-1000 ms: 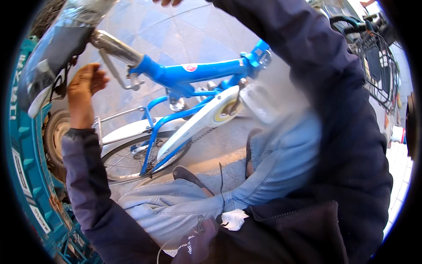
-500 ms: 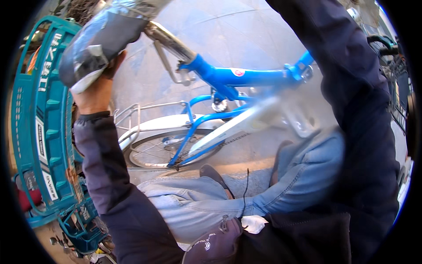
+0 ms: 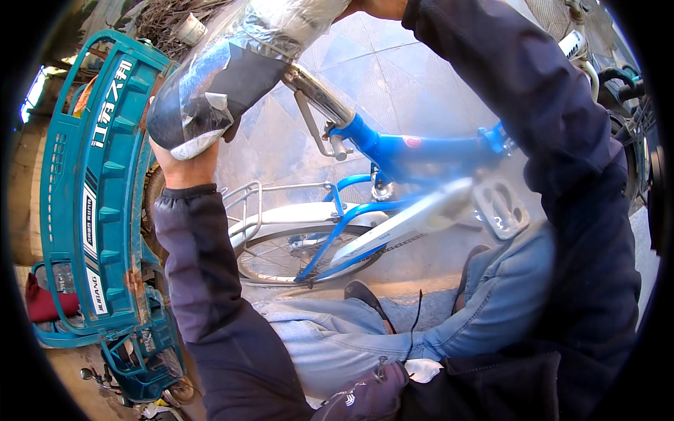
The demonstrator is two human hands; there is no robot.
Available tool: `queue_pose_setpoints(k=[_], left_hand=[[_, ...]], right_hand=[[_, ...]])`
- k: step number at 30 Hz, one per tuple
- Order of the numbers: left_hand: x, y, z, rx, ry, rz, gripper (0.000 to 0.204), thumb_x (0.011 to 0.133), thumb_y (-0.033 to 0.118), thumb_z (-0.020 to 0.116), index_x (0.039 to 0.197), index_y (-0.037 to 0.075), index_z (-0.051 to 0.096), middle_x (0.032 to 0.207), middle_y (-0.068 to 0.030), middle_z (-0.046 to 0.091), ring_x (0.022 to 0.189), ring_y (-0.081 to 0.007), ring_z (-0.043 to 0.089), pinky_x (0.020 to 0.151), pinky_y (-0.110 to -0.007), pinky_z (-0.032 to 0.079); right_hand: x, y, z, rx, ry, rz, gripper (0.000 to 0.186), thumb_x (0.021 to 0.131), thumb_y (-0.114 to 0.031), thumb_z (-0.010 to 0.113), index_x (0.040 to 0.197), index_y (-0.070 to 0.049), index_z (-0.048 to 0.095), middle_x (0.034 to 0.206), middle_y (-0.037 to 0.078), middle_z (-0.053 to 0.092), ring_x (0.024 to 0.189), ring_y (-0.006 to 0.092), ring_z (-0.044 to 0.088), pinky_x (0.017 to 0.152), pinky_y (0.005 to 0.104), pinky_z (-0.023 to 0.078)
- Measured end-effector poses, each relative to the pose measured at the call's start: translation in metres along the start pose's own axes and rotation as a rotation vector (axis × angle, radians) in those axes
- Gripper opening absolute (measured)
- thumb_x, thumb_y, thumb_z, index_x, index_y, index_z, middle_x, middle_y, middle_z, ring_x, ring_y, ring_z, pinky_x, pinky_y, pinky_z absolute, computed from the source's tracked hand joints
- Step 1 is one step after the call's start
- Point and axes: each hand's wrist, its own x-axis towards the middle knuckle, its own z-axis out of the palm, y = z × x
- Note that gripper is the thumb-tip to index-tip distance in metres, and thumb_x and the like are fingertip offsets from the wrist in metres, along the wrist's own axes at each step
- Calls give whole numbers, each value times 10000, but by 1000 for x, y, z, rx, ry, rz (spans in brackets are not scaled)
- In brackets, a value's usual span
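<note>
My left hand (image 3: pixel 180 160) grips the near end of a black bicycle saddle (image 3: pixel 242 81) patched with silver and clear wrapping, its fingers mostly hidden underneath. At the top edge my right hand (image 3: pixel 365 8) holds the saddle's other end, partly out of view. Below the saddle a chrome seat post (image 3: pixel 326 98) with a silver clamp lever runs into the blue frame (image 3: pixel 375 147) of the bicycle lying on the paving. Its white chain guard (image 3: pixel 379 238), pedal (image 3: pixel 500 210), silver rear rack (image 3: pixel 249 207) and rear wheel (image 3: pixel 281 263) lie near my legs.
A teal cargo tricycle (image 3: pixel 91 182) stands along the left, with a white bucket (image 3: pixel 191 29) and dry brush (image 3: pixel 165 17) behind it. Other bikes (image 3: pixel 621 91) crowd the right edge. My jeans-clad legs (image 3: pixel 484 295) are bent on a low step.
My left hand has risen and moved right, closing under the saddle. The saddle has swung right and upward with both arms, and the bicycle frame appears further right in the view.
</note>
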Motion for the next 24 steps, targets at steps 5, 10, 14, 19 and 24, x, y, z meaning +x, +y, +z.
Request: queue_pose_setpoints(k=[5, 10, 14, 19, 24], left_hand=[[-12, 33, 22, 150, 134, -22, 433, 987, 366, 363, 1125, 14, 574, 1086, -138, 629, 970, -295, 597, 892, -438, 460], [-6, 20, -1, 325, 178, 81, 320, 945, 218, 456, 1179, 9, 518, 1153, -133, 590, 1035, -254, 572, 892, -410, 471], [-3, 26, 14, 358, 269, 66, 334, 944, 249, 441, 1150, 9, 546, 1112, -134, 617, 996, -271, 592, 886, -408, 472], [1, 39, -4, 251, 119, -119, 420, 843, 194, 629, 1205, 18, 510, 1155, -110, 602, 1056, -238, 583, 901, -366, 475], [9, 38, -15, 273, 152, -62, 437, 832, 235, 642, 1190, 14, 523, 1139, -108, 611, 1040, -237, 590, 899, -368, 473]], right_hand=[[11, 10, 11, 34, -46, -27, 484, 915, -502, 476, 1105, -79, 613, 990, 77, 686, 837, 216, 668, 732, 395, 535], [4, 2, 13, 13, 18, -57, 453, 913, -464, 493, 1078, -59, 613, 960, 85, 680, 811, 225, 663, 728, 395, 524], [6, 4, 16, 7, 55, -87, 429, 911, -433, 507, 1056, -43, 612, 937, 90, 676, 790, 232, 658, 725, 394, 515], [3, 2, 22, -23, 100, -135, 400, 908, -394, 524, 1028, -23, 612, 907, 97, 670, 764, 240, 652, 720, 393, 504], [-3, 1, 23, -97, 33, -328, 361, 891, -330, 552, 1023, 2, 601, 927, 113, 657, 798, 243, 642, 730, 386, 495]])
